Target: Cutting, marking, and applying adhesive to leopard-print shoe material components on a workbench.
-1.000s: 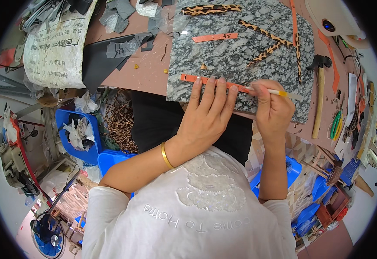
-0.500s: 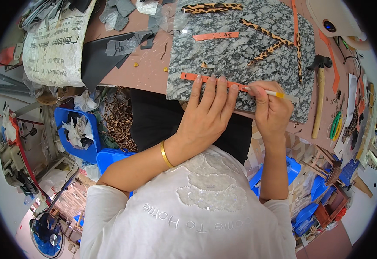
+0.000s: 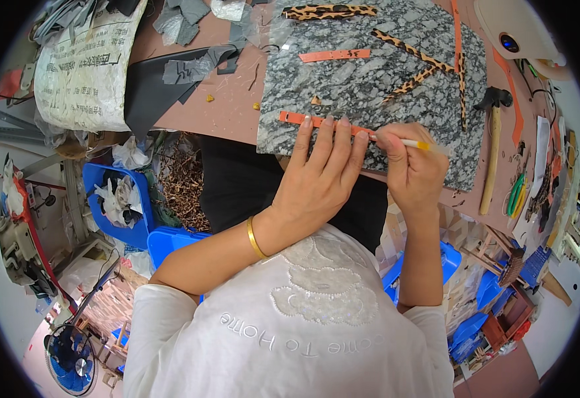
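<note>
My left hand [image 3: 318,174] lies with fingers stretched flat along an orange strip [image 3: 292,117], pressing it to a grey speckled stone slab [image 3: 356,86]. My right hand [image 3: 417,174] pinches a slim white pen [image 3: 412,143] with a yellow band. Its tip is at the strip's right part, close beside my left fingers; the contact itself is too small to make out. Beyond my hands lie a shorter orange piece [image 3: 334,55] with dark marks, a thick leopard-print strip [image 3: 330,11] and thin leopard-print strips [image 3: 413,50]. A small tan scrap [image 3: 316,100] sits just past the orange strip.
Right of the slab lie a hammer [image 3: 492,146] and green-handled pliers [image 3: 516,192]; a cream machine [image 3: 515,26] stands behind. Dark grey sheet scraps [image 3: 164,86] and a printed white sack [image 3: 84,79] cover the table's left. Below is a blue bin [image 3: 97,172].
My right hand and the pen have moved slightly left along the orange strip, closer to my left fingers. My left hand stays on the strip.
</note>
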`<action>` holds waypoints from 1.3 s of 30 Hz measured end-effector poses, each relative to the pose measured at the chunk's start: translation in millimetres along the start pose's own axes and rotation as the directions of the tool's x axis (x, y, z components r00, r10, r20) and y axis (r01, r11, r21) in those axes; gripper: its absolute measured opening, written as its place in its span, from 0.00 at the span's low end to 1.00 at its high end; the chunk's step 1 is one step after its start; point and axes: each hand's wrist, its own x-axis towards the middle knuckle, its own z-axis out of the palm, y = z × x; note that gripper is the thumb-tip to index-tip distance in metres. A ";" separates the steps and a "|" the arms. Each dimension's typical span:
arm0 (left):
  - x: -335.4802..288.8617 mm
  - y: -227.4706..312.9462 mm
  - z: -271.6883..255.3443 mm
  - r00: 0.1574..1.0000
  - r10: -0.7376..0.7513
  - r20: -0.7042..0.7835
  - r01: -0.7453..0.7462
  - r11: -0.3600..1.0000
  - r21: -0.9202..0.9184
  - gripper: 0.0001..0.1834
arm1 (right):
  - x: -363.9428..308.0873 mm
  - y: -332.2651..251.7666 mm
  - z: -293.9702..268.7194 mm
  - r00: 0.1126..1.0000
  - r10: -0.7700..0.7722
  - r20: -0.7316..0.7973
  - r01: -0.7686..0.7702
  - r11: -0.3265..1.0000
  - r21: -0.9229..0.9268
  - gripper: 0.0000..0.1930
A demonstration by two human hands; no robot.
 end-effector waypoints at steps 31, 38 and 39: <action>-13.7 -3.9 23.0 0.987 0.131 -0.096 -0.126 0.991 0.055 0.25 | 64.4 -54.9 47.0 0.980 0.077 0.185 -0.115 0.973 0.201 0.09; -13.0 -1.6 23.0 0.990 0.105 -0.096 -0.106 0.994 -0.007 0.20 | 55.3 -48.9 45.9 0.966 -0.051 0.253 0.045 0.999 0.027 0.06; -12.7 -1.5 24.3 0.988 0.095 -0.119 -0.097 0.995 -0.012 0.20 | 55.8 -48.8 46.3 0.963 -0.071 0.259 0.063 0.997 0.039 0.06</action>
